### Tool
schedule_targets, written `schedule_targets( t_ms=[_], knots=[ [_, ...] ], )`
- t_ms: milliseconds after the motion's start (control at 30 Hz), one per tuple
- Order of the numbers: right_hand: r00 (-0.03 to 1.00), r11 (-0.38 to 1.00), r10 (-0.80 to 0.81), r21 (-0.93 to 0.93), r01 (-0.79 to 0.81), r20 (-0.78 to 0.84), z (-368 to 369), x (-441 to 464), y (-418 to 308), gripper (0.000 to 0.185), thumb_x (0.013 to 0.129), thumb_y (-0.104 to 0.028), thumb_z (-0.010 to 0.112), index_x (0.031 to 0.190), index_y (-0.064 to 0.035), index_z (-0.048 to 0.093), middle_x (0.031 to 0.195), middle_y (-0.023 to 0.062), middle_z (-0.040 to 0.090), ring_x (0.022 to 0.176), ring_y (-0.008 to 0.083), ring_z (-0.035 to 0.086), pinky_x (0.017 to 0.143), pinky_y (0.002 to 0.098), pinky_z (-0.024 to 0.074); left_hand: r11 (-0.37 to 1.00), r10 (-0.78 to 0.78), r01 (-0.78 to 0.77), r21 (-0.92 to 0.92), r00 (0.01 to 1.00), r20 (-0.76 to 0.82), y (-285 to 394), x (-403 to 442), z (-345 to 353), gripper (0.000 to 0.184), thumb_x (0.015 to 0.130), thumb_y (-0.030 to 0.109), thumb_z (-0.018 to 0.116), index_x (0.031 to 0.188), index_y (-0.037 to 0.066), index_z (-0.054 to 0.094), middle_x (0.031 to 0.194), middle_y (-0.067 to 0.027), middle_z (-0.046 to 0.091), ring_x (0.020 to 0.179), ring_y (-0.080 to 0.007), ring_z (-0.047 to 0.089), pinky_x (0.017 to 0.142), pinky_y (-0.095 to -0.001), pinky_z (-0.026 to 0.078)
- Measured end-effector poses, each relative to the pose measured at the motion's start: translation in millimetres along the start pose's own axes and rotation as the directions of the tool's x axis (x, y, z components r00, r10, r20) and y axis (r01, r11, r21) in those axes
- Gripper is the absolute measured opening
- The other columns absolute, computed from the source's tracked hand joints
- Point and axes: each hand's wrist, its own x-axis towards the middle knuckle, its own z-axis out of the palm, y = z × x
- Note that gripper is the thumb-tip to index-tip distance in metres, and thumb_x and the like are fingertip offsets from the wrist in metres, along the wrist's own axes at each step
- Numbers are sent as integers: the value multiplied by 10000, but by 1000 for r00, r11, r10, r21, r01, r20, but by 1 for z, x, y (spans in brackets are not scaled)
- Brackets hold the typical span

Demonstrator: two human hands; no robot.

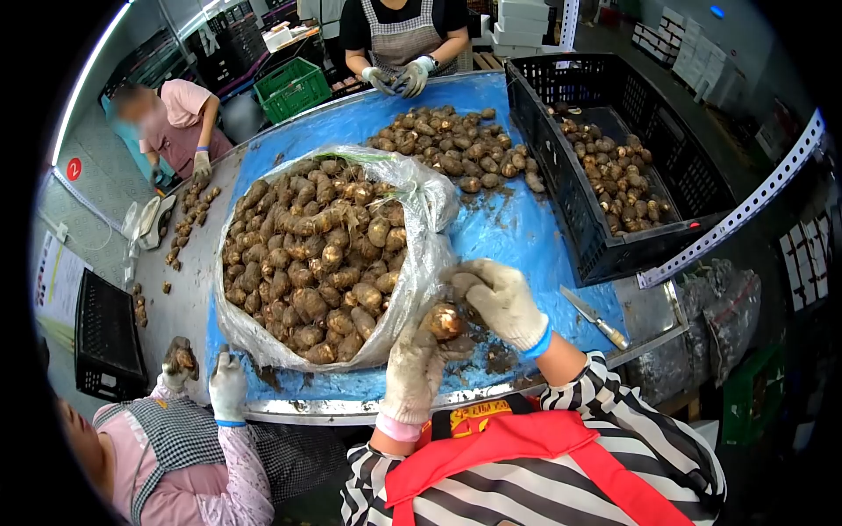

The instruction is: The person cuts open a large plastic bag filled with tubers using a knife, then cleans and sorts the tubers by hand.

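Note:
My left hand (412, 373), in a dirty white glove, is closed around a brown taro (445, 322) at the sack's right front edge. Just right of it, my gloved right hand (504, 302) has its fingers curled in beside the taro; whether they grip anything is hidden. A large clear plastic sack (430, 197) stands open to the left, heaped with soil-covered taros (307, 254). On the blue sheet (526, 237) to the right lies a knife (596, 318) with a wooden handle.
A black crate (583, 232) partly filled with taros stands at right, with a taro pile (452, 145) beside it. One person (193, 456) handles a taro at left; two others stand across the table. A perforated metal post (745, 210) rises at right.

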Motion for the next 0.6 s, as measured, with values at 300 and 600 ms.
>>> schedule_targets(
  t_ms=[300, 600],
  knots=[
    [974, 947, -168, 249, 202, -153, 31, -31, 14, 535, 944, 31, 597, 1468, 32, 486, 1413, 192, 569, 1222, 232, 604, 1013, 321, 494, 501, 257, -162, 850, 966, 32, -11, 11, 13, 459, 1005, 155, 627, 1425, 5, 517, 1266, -140, 647, 1135, -225, 628, 960, -326, 511],
    [869, 413, 161, 768, -489, 467, 7, -18, 21, 580, 1073, -428, 434, 1349, 60, 581, 1144, 159, 687, 929, 208, 676, 877, 315, 566, 419, -6, -250, 873, 961, 278, 4, -5, 26, 459, 998, 84, 572, 1438, -36, 514, 1238, -145, 679, 1126, -217, 650, 984, -319, 503]
  ],
)
